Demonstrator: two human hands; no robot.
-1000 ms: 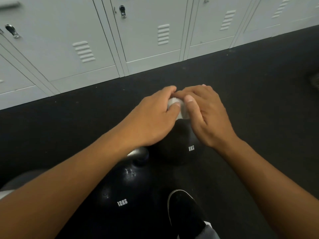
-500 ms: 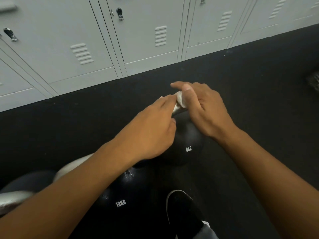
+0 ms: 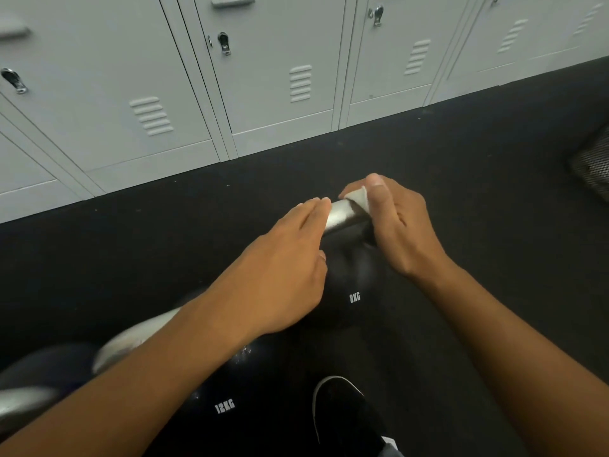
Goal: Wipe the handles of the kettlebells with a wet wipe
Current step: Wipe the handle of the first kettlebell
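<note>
A black kettlebell marked 8KG (image 3: 354, 291) stands on the dark floor with its silver handle (image 3: 341, 214) on top. My right hand (image 3: 392, 222) grips the right end of that handle with a white wet wipe (image 3: 361, 196) pinched under the thumb. My left hand (image 3: 283, 272) lies over the handle's left end, fingers fairly straight, fingertips touching the metal. A larger kettlebell marked 12KG (image 3: 227, 404) sits nearer me, its silver handle (image 3: 131, 338) partly hidden by my left forearm.
Grey lockers (image 3: 270, 77) line the wall beyond the floor strip. A third kettlebell with a silver handle (image 3: 23, 400) shows at the lower left. My black shoe (image 3: 342, 413) is just below the 8KG bell. A mesh object (image 3: 593, 163) lies at the right edge.
My right hand has slid with the wipe toward the right end of the handle, baring the silver bar. My left hand has drawn back to the left end.
</note>
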